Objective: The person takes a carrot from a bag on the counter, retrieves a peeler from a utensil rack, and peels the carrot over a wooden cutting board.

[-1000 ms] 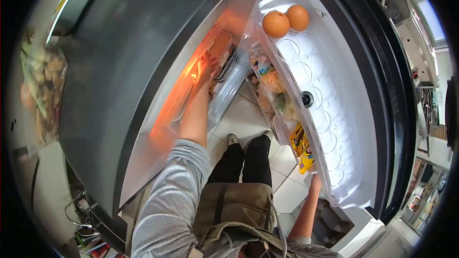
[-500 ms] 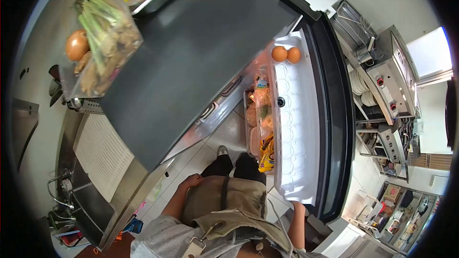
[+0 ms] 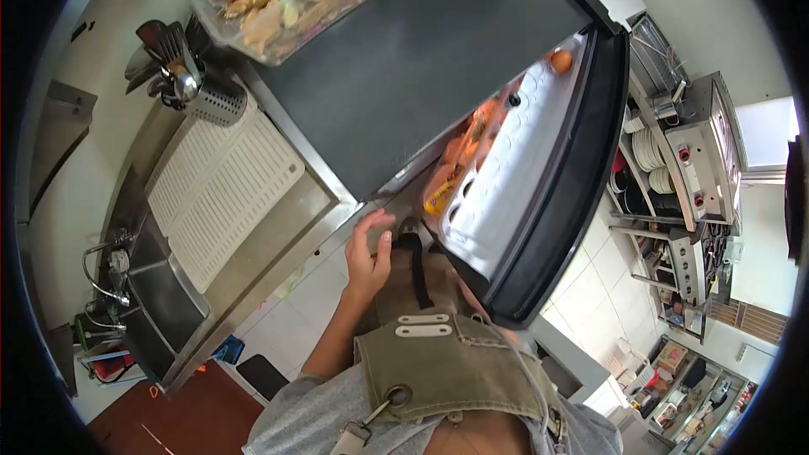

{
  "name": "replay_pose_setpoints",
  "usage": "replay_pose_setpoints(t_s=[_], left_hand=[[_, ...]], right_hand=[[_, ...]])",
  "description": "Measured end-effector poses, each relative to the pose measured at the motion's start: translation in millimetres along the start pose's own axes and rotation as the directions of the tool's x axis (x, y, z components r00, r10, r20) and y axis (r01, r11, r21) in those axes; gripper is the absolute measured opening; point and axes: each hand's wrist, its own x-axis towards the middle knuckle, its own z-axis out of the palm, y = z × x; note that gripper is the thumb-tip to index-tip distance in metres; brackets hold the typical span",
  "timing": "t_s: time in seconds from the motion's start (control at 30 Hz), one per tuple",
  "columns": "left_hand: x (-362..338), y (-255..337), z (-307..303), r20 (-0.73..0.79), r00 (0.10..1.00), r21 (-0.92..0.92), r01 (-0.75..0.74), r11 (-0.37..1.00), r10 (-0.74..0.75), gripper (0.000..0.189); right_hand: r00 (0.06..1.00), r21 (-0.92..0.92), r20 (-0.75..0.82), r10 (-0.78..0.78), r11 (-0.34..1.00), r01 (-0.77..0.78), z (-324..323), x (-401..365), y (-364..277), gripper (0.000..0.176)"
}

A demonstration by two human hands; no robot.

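My left hand (image 3: 369, 253) is raised in front of my apron, fingers apart and holding nothing, near the corner of the dark fridge top (image 3: 404, 59). Of my right arm only a sliver of skin shows beside the lower edge of the black fridge door (image 3: 560, 202); its fingers are hidden. The door stands partly open. In its white egg tray (image 3: 514, 168) one brown egg (image 3: 561, 61) is visible at the far end. Behind the tray, orange and yellow packages (image 3: 440, 195) show in the gap.
On the fridge top stands a clear container (image 3: 282, 50) with an onion, ginger and green stalks. To the left are a utensil holder (image 3: 217, 99), a ribbed drying mat (image 3: 223, 177) and a sink (image 3: 168, 307). Shelves with plates (image 3: 647, 152) stand at the right.
The fridge door has swung further towards closed. My left hand has risen from my side to in front of the fridge corner. The view has shifted, bringing the utensil holder into sight.
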Motion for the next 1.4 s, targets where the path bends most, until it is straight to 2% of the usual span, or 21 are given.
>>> replay_pose_setpoints(t_s=[0.03, 0.07, 0.13, 0.17, 0.23, 0.27, 0.33, 0.37, 0.4, 0.43, 0.5, 0.6, 0.8, 0.93, 1.03, 1.1, 1.2, 1.27, 1.33, 1.37, 1.4], left_hand=[[0, 10, -1, -0.147, 0.961, -0.006, -0.238, 0.971, 0.235, 0.039], [4, 24, 0, -0.144, 0.962, -0.007, -0.237, 0.972, 0.233, 0.039], [11, 54, 7, -0.279, 0.74, -0.091, -0.654, 0.751, 0.612, 0.054], [12, 66, 13, -0.281, 0.731, -0.089, -0.665, 0.742, 0.622, 0.054], [18, 84, 26, -0.39, 0.419, -0.013, -0.893, 0.45, 0.82, 0.067], [19, 87, 28, -0.391, 0.398, -0.011, -0.904, 0.428, 0.83, 0.067], [20, 93, 32, -0.284, 0.507, 0.14, -0.818, 0.558, 0.814, 0.072], [22, 95, 31, -0.287, 0.488, 0.138, -0.83, 0.54, 0.824, 0.072], [24, 97, 29, -0.243, 0.61, 0.214, -0.725, 0.655, 0.754, 0.073], [29, 99, 26, -0.209, 0.719, 0.292, -0.601, 0.744, 0.663, 0.074], [43, 98, 23, -0.288, 0.7, 0.294, -0.585, 0.756, 0.654, 0.067], [57, 99, 15, -0.338, 0.723, 0.347, -0.499, 0.794, 0.602, 0.065], [77, 99, 9, -0.414, 0.634, 0.301, -0.582, 0.756, 0.653, 0.063], [81, 94, 3, -0.378, 0.564, 0.405, -0.612, 0.679, 0.734, 0.059], [76, 111, -4, -0.234, 0.65, 0.539, -0.532, 0.653, 0.723, 0.055], [82, 133, -6, -0.354, 0.654, 0.319, -0.588, 0.744, 0.669, 0.043], [74, 161, -3, -0.468, 0.495, 0.051, -0.812, 0.581, 0.732, 0.035], [73, 169, 15, -0.398, 0.473, -0.295, -0.877, 0.378, 0.786, 0.033], [70, 172, 46, -0.277, 0.485, -0.591, -0.767, 0.251, 0.83, 0.032], [70, 168, 63, -0.127, 0.662, -0.596, -0.646, 0.476, 0.739, 0.03], [70, 166, 80, 0.028, 0.793, -0.548, -0.496, 0.673, 0.608, 0.029]], right_hand=[[0.999, 0.009, 0.005, -0.044, 0.999, 0.044, 2, 3, -17, 0.036], [0.996, 0.015, 0.01, -0.089, 0.996, 0.088, 1, 6, -33, 0.036], [0.986, 0.025, 0.024, -0.167, 0.986, 0.167, 0, 8, -57, 0.036], [0.979, 0.03, 0.028, -0.2, 0.98, 0.199, -2, 7, -68, 0.036], [0.968, 0.027, 0.042, -0.249, 0.968, 0.248, -8, 6, -84, 0.036], [0.964, 0.034, 0.059, -0.258, 0.966, 0.257, -11, 7, -90, 0.036], [0.955, 0.004, 0.084, -0.286, 0.958, 0.286, -20, 1, -96, 0.051], [0.947, -0.051, 0.076, -0.311, 0.948, 0.315, -24, 1, -93, 0.057], [0.972, -0.093, 0.101, -0.212, 0.971, 0.222, -34, -4, -104, 0.055], [0.966, -0.159, 0.05, -0.255, 0.952, 0.26, -33, -3, -91, 0.053], [0.986, -0.265, 0.101, -0.13, 0.952, 0.153, -43, -4, -87, 0.053], [0.988, -0.279, 0.104, -0.113, 0.95, 0.138, -52, -4, -78, 0.052], [0.992, -0.274, 0.055, -0.111, 0.954, 0.122, -60, 3, -70, 0.049], [0.993, -0.333, 0.061, -0.1, 0.936, 0.115, -59, 13, -68, 0.05], [0.992, -0.334, 0.032, -0.124, 0.934, 0.128, -64, 11, -75, 0.05], [0.992, -0.291, -0.03, -0.122, 0.951, 0.108, -67, 11, -73, 0.05], [0.979, -0.162, -0.194, 0.07, 0.982, -0.102, -51, 10, -27, 0.048], [0.791, -0.221, -0.181, 0.584, 0.76, -0.612, -19, -1, 36, 0.047], [0.519, -0.216, 0.034, 0.854, 0.513, -0.831, -2, -50, 55, 0.049], [0.466, -0.108, 0.037, 0.884, 0.467, -0.877, 16, -63, 77, 0.049], [0.573, -0.121, 0.153, 0.805, 0.59, -0.798, 38, -68, 111, 0.05]])
